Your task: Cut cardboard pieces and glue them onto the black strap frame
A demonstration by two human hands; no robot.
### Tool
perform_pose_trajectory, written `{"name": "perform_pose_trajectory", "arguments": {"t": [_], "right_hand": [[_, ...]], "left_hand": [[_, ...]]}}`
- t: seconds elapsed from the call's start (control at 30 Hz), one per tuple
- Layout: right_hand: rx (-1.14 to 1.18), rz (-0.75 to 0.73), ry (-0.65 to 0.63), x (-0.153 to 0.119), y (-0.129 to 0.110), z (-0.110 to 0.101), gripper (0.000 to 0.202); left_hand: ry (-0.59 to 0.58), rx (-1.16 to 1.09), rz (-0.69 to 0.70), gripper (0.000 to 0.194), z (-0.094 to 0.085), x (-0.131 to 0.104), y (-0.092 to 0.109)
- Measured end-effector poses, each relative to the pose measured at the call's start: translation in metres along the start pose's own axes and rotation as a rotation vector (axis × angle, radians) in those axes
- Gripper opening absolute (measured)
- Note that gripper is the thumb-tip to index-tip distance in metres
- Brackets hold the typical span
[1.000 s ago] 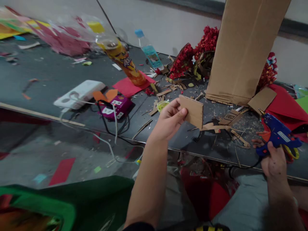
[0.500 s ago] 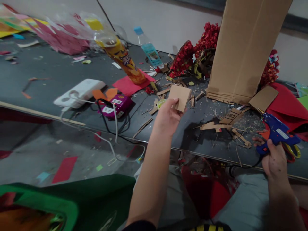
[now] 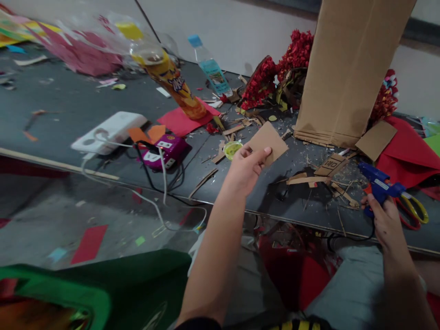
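Left grip (image 3: 243, 172) pinches, arm (image 3: 217, 259) outstretched; right grip (image 3: 385, 222) curls.

You hold a small, flat, brown cardboard piece (image 3: 270, 140) at a tilt mid-scene, one corner pointing far. At the near right you hold a blue glue gun (image 3: 379, 184), white-labelled, its front end facing far left.

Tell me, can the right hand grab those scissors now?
Probably not without letting go: the scissors are close by, but the right hand is gripping the blue glue gun.
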State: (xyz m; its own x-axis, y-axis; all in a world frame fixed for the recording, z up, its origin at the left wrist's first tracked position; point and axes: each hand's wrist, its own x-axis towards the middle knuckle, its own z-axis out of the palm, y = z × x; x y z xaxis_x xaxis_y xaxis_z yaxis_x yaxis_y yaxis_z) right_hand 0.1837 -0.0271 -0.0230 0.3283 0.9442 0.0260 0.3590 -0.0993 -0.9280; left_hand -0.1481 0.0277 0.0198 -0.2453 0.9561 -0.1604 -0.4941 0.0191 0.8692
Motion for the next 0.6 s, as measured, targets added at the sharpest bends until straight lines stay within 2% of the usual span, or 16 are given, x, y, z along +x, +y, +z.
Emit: {"name": "perform_pose_trajectory", "arguments": {"t": [0.2, 0.4, 0.6], "right_hand": [[-0.074, -0.026, -0.017, 0.001, -0.001, 0.000, 0.034], [-0.108, -0.022, -0.052, -0.002, -0.003, 0.000, 0.037], [-0.131, -0.023, -0.041, -0.003, -0.004, -0.003, 0.038]], "left_hand": [[-0.165, 0.298, 0.008, 0.031, -0.001, -0.005, -0.004], [-0.373, 0.492, 0.067, 0.030, 0.003, -0.005, -0.011], [-0.394, 0.623, 0.109, 0.028, -0.001, -0.005, -0.012]]}}
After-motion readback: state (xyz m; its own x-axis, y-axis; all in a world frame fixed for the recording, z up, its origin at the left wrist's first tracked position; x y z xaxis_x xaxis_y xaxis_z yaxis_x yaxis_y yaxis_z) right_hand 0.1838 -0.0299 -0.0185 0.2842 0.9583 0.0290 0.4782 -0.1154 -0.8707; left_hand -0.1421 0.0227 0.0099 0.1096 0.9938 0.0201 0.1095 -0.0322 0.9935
